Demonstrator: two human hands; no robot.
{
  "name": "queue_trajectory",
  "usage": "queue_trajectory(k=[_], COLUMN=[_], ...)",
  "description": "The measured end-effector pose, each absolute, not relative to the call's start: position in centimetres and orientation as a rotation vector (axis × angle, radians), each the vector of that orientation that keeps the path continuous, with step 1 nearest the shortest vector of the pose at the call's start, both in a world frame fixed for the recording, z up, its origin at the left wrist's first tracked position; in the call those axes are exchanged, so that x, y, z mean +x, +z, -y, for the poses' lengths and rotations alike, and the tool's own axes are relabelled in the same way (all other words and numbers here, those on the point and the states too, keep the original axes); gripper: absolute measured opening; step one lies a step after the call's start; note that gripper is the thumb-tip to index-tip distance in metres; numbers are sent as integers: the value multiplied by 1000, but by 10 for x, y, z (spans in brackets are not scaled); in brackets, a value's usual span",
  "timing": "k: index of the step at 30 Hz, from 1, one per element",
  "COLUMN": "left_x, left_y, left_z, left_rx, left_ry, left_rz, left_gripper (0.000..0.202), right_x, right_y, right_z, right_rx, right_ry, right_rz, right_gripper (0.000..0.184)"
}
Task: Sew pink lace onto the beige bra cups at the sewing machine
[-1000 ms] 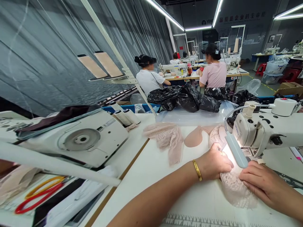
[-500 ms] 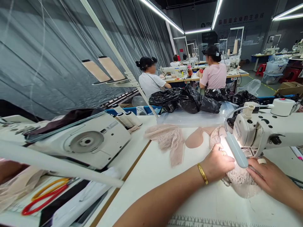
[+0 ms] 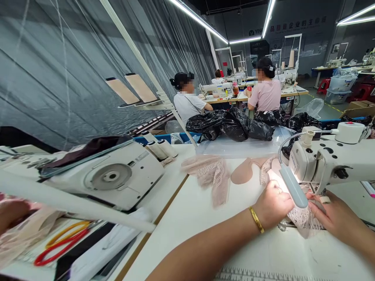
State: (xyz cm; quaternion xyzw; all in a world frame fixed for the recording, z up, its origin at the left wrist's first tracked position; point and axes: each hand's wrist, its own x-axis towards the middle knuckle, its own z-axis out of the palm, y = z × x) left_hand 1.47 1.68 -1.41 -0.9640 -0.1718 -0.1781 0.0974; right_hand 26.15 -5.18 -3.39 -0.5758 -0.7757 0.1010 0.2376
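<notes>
Pale pink lace fabric (image 3: 304, 219) lies under the head of a white sewing machine (image 3: 307, 160). My left hand (image 3: 274, 203), with a gold bangle at the wrist, is closed on the fabric's left side, its fingertips curled inward. On the other side, my right hand (image 3: 336, 214) pinches the fabric between thumb and fingers near the needle area. A grey lamp (image 3: 293, 186) on a bendy neck lights the cloth and hides the needle and part of the fingers. Left of my hands lie a beige cup-shaped piece (image 3: 241, 173) and a loose lace piece (image 3: 212, 175).
Another sewing machine (image 3: 111, 175) stands at left, near red-handled scissors (image 3: 61, 246) and thread cones (image 3: 161, 148). A ruler scale (image 3: 252, 274) runs along the front edge. Black plastic bags (image 3: 231, 123) lie behind the table. Two people sit at machines beyond; another person's hand (image 3: 13, 212) shows far left.
My left hand has shifted slightly right. The lace fabric has drawn in toward the machine, with less of it hanging toward me. My right hand's fingers have moved closer to the needle area.
</notes>
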Motion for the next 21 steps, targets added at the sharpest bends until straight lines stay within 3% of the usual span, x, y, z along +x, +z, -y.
queue_trajectory(k=[8, 12, 14, 17, 21], left_x=[3, 6, 8, 6, 3], left_y=[9, 25, 32, 35, 22], left_z=[-11, -5, -1, 3, 1], left_rx=[-2960, -3025, -3131, -3219, -3128], left_ry=[-294, -253, -230, -137, -127], left_rz=[630, 799, 703, 569, 633], left_gripper=[25, 36, 35, 28, 20], right_x=[262, 249, 241, 234, 239], right_y=[-31, -31, -33, -35, -31], right_z=[61, 69, 69, 62, 54], right_rx=[-1323, -1177, -1144, -1143, -1168], right_ry=[-44, -215, -268, -396, -488], right_rz=[2203, 2332, 2388, 2327, 2272], right_gripper=[30, 49, 50, 31, 35])
